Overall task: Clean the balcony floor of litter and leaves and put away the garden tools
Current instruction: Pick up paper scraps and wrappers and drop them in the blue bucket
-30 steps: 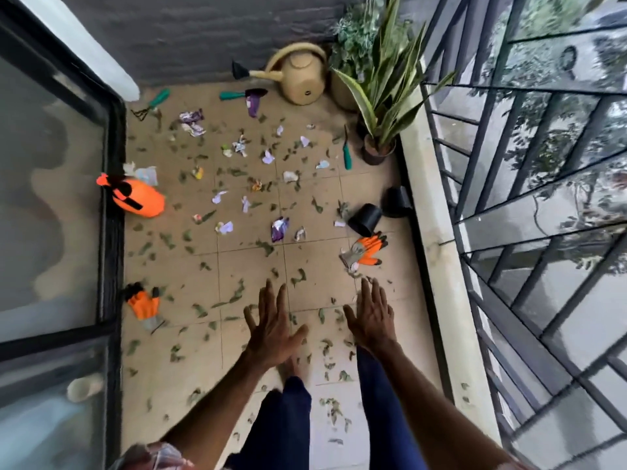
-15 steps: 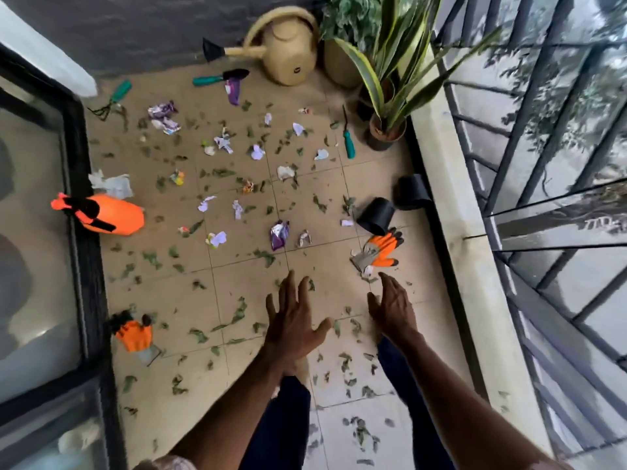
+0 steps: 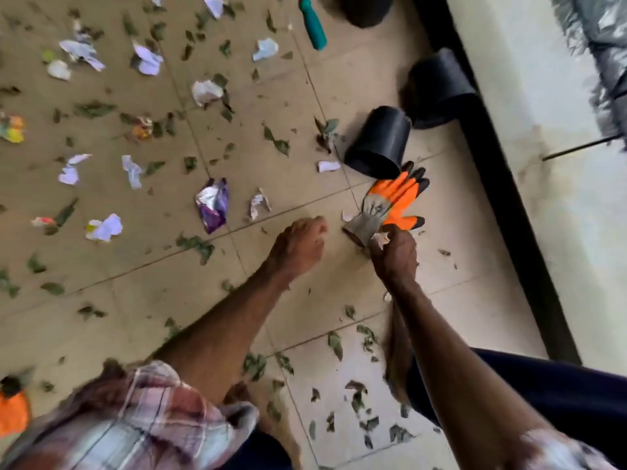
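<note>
Fingers (image 3: 390, 231) of right hand (image 3: 395, 259) pinch cuff of orange glove (image 3: 392, 198); left hand (image 3: 300, 244) fingers curled, empty.

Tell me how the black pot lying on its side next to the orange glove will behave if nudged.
Lying on its side, the black pot would likely roll, curving because it tapers. It looks like thin plastic, so it is probably light. The orange glove beside its rim might stop it.
</note>
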